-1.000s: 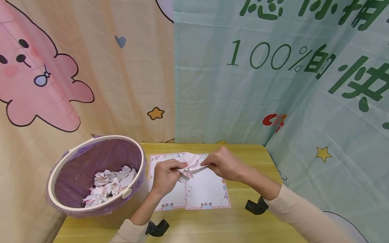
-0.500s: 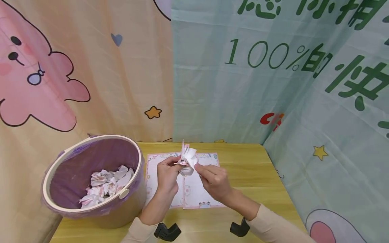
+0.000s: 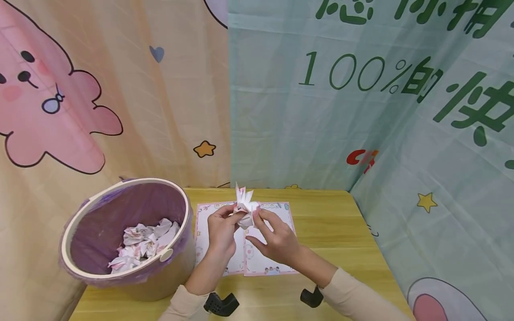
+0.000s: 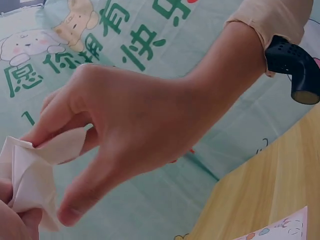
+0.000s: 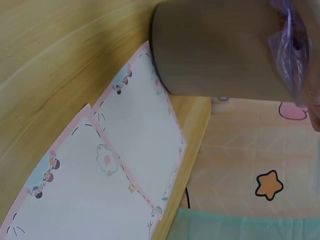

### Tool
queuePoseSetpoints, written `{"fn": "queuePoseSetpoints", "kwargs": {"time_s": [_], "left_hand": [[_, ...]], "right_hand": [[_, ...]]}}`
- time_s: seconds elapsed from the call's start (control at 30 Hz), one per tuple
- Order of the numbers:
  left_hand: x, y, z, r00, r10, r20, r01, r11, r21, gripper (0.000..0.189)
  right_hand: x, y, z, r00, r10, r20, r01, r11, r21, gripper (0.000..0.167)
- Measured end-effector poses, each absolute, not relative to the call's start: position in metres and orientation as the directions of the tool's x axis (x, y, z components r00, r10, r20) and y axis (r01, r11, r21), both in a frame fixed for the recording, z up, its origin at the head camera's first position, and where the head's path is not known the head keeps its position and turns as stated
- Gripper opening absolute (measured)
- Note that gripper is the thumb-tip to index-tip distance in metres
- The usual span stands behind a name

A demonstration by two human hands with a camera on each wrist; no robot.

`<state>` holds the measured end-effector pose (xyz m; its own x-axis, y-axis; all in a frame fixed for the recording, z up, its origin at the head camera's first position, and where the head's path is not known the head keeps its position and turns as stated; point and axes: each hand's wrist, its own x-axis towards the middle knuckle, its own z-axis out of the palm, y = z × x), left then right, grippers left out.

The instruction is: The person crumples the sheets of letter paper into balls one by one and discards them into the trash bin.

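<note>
The crumpled paper [image 3: 245, 206] is between the left grip [image 3: 221, 234], whose thumb and fingers pinch it, and the right grip [image 3: 281, 243], whose fingertips touch its right side, thumb spread apart; below, printed sheets [image 3: 267, 258] lie on the counter [image 3: 329, 232] beside a lined bin [image 3: 168, 278]

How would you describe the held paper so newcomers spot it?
On the wooden table, two bordered sheets lie flat beside the lined bin. Over those sheets, the left grip pinches the crumpled paper, which the right grip touches. Unlike the sheets or the wads inside the bin, it is held.
</note>
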<state>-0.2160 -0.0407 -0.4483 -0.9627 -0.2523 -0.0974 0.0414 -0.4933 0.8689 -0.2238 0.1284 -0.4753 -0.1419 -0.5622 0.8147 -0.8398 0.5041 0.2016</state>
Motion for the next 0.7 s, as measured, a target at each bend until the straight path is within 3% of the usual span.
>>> {"fn": "queuePoseSetpoints", "kwargs": {"time_s": [0.23,0.4,0.53,0.7], "left_hand": [[-0.206,-0.033,-0.449,-0.979,-0.194,0.057,0.137,-0.426,0.894,0.021],[-0.201,-0.035,-0.454,-0.969,-0.163,0.187,0.241,-0.44,0.865,0.022],[-0.202,-0.038,-0.455,-0.957,-0.148,0.248,0.288,-0.456,0.842,0.023],[-0.205,-0.042,-0.456,-0.96,-0.084,0.266,0.275,-0.445,0.852,0.024]], "right_hand": [[-0.226,0.128,-0.466,-0.09,-0.452,0.888,-0.813,0.549,0.197,0.05],[-0.227,0.124,-0.458,-0.159,-0.432,0.888,-0.843,0.527,0.105,0.051],[-0.228,0.126,-0.452,-0.207,-0.406,0.89,-0.879,0.477,0.013,0.039],[-0.229,0.131,-0.448,-0.201,-0.387,0.9,-0.918,0.395,-0.035,0.03]]}}
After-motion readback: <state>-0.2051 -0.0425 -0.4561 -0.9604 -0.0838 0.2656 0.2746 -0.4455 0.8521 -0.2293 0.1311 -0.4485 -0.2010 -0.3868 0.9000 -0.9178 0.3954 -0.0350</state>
